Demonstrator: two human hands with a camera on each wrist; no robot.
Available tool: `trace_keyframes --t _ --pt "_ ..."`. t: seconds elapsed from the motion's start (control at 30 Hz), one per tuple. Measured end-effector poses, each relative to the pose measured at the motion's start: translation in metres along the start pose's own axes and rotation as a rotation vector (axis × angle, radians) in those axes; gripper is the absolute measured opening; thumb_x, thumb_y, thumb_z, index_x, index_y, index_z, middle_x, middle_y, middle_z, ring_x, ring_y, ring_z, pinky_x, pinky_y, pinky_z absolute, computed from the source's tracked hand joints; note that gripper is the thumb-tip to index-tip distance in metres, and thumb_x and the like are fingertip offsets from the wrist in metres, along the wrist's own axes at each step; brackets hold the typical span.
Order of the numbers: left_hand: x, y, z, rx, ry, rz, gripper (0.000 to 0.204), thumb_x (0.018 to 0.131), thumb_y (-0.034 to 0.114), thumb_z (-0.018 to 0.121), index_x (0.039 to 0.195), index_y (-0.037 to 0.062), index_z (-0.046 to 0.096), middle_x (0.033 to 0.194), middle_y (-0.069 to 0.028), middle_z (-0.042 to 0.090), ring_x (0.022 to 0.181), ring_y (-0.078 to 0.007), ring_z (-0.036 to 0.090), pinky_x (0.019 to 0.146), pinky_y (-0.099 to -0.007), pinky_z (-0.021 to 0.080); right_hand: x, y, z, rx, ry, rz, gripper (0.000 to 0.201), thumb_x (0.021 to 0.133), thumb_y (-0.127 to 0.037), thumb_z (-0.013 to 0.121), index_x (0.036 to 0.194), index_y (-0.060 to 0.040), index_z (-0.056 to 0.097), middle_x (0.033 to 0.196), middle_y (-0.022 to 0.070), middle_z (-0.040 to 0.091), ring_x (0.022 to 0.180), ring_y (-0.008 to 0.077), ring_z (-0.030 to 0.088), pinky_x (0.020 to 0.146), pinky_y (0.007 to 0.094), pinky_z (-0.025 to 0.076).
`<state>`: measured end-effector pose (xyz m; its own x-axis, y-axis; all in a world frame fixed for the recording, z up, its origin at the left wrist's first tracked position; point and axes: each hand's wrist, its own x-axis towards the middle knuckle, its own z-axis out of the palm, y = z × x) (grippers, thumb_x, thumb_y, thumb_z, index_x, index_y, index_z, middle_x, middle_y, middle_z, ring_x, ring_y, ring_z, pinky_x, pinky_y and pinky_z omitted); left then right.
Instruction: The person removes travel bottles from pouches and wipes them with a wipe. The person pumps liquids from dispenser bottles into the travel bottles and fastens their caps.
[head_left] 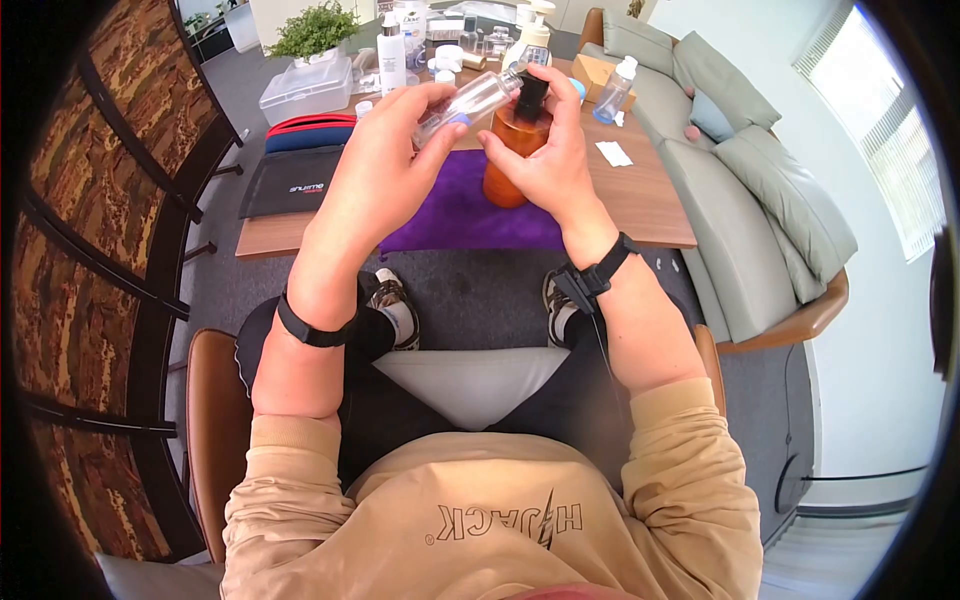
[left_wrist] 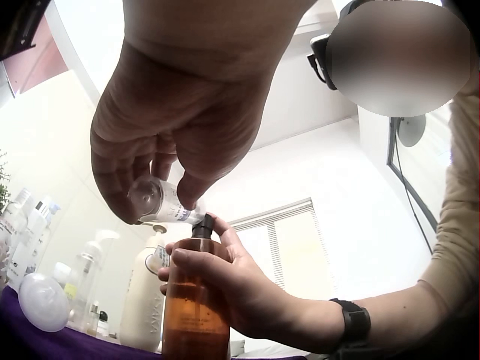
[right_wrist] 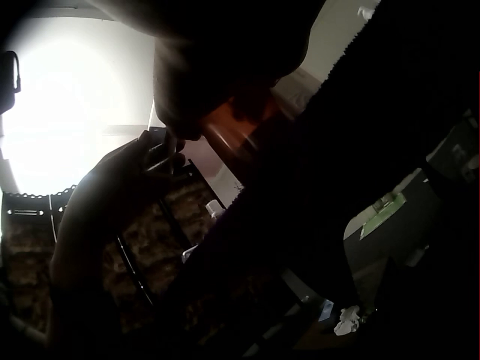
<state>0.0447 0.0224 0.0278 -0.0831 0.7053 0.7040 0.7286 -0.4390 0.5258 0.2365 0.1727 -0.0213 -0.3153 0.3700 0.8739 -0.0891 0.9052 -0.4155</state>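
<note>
My left hand (head_left: 385, 150) grips a clear empty-looking bottle (head_left: 468, 104), tilted with its mouth up and to the right, against the black pump head (head_left: 533, 95) of an amber bottle (head_left: 505, 182). The amber bottle stands upright on a purple cloth (head_left: 450, 222). My right hand (head_left: 558, 150) is curled round its top, with fingers at the pump. In the left wrist view the clear bottle (left_wrist: 156, 201) meets the pump nozzle, and liquid shows inside the amber bottle (left_wrist: 196, 322). The right wrist view is dark; the amber bottle (right_wrist: 240, 129) shows dimly there.
Behind the hands stand a white bottle (head_left: 391, 62), a potted plant (head_left: 312, 30) on a clear plastic box (head_left: 305, 92) and several jars. A black pouch (head_left: 290, 183) lies at the left. A clear pump bottle (head_left: 614, 92) and white paper (head_left: 614, 153) are at the right.
</note>
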Motion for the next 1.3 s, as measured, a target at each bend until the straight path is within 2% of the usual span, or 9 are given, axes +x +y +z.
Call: trace_keyframes --t 0.27,0.33,0.73,0.93,1.0,1.3 --pt "0.0 -0.0007 0.0009 -0.001 0.003 0.008 0.04 0.111 0.022 0.078 0.142 -0.003 0.072 0.126 -0.0239 0.077 0.11 -0.037 0.077 0.088 -0.0437 0.062 -0.0008 -0.001 0.001 0.012 0.01 -0.006 0.092 0.088 -0.011 0.099 0.163 -0.0125 0.046 0.13 0.0099 0.073 0.12 0.0227 0.074 0.109 0.0388 0.062" --pt "0.0001 0.0002 -0.0002 0.009 -0.027 -0.043 0.04 0.11 0.017 0.08 0.145 -0.0022 0.072 0.13 -0.0186 0.077 0.119 -0.0265 0.075 0.09 -0.038 0.061 -0.0012 -0.0009 0.0011 0.007 0.012 -0.005 0.093 0.088 -0.011 0.099 0.164 -0.0124 0.046 0.13 0.0098 0.073 0.12 0.0226 0.074 0.109 0.0388 0.062" --pt "-0.0005 0.0015 -0.0004 0.003 -0.033 -0.033 0.04 0.111 0.017 0.079 0.145 -0.0023 0.072 0.129 -0.0182 0.077 0.115 -0.0251 0.074 0.089 -0.037 0.06 0.0014 0.0001 -0.0001 0.0 0.002 -0.024 0.09 0.088 -0.009 0.099 0.162 -0.012 0.046 0.126 0.0098 0.072 0.119 0.0227 0.074 0.108 0.0388 0.063" --pt "0.0 -0.0004 0.0002 0.009 -0.037 -0.033 0.04 0.111 0.018 0.079 0.145 -0.0025 0.072 0.13 -0.018 0.077 0.114 -0.0245 0.074 0.087 -0.0366 0.06 -0.0006 0.0003 0.001 0.003 0.012 -0.02 0.092 0.088 -0.011 0.099 0.162 -0.0125 0.046 0.128 0.0093 0.073 0.119 0.0229 0.074 0.108 0.0391 0.062" --pt "0.0002 0.0008 -0.0002 0.012 -0.039 -0.038 0.04 0.111 0.018 0.079 0.145 -0.0025 0.072 0.129 -0.018 0.077 0.114 -0.0245 0.074 0.087 -0.0367 0.06 -0.0008 0.0004 -0.0003 -0.026 -0.015 -0.032 0.098 0.089 -0.006 0.098 0.168 -0.0121 0.04 0.132 0.0093 0.07 0.122 0.0199 0.073 0.109 0.0366 0.06" --pt "-0.0005 0.0005 0.0001 0.022 -0.037 -0.037 0.04 0.111 0.018 0.079 0.144 -0.0025 0.072 0.128 -0.0181 0.078 0.112 -0.0245 0.074 0.087 -0.0368 0.06 0.0007 0.0028 -0.0012 -0.017 -0.027 -0.025 0.098 0.088 -0.006 0.099 0.166 -0.0115 0.04 0.132 0.0096 0.07 0.122 0.0203 0.073 0.11 0.037 0.06"
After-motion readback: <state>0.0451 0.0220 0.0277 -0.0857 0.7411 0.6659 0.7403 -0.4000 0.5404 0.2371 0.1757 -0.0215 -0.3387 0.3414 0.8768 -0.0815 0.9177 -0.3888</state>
